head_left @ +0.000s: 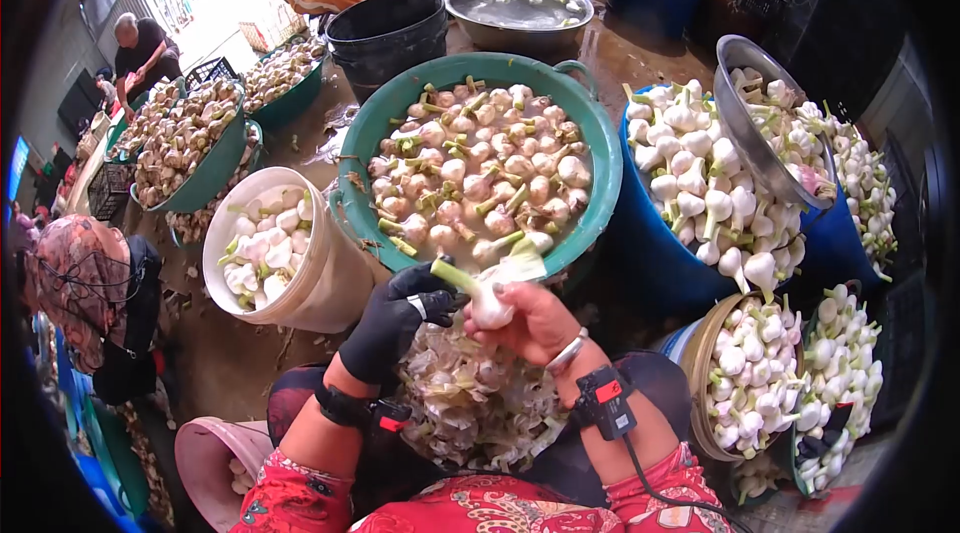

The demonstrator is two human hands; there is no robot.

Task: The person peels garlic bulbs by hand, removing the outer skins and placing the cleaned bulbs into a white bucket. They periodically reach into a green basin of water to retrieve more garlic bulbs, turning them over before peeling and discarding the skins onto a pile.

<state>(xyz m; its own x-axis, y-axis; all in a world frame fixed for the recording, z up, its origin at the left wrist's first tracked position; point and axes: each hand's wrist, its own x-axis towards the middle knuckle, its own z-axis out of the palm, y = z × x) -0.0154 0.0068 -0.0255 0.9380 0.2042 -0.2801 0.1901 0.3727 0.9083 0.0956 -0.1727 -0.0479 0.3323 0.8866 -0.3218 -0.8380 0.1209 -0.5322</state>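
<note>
A white garlic bulb with a green stem (490,307) is between my hands, just in front of the green basin (608,158). My bare right hand (535,325) is closed on the bulb and a strip of pale skin (522,263). In a black glove, my left hand (400,318) has its fingers bent beside the stem; whether they touch it is unclear. Unpeeled garlic (480,163) floats in the basin's cloudy water. Below my hands lies a heap of peeled skins (480,398).
A white bucket of peeled garlic (335,273) stands at the left, a blue tub (650,233) of garlic at the right with a metal bowl (735,133) tilted on it. A person in a patterned head covering (80,273) is at far left; others sit farther back.
</note>
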